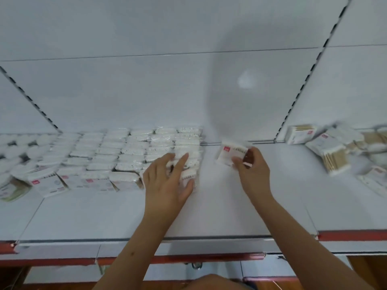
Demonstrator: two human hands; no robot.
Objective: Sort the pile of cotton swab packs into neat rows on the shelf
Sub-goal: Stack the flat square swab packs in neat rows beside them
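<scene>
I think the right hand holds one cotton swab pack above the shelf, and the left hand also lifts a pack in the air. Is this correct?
Not quite. In the head view the left hand lifts nothing: it rests with spread fingers on the right end of the arranged rows of packs. The rest is right: the right hand holds one cotton swab pack above the shelf.

Our bare hands and forearms

We see our left hand [167,181] and right hand [253,166] without gloves, rings or watch; both forearms are uncovered right down to the picture's lower edge, no sleeve showing, with short nails on slim fingers.
</scene>
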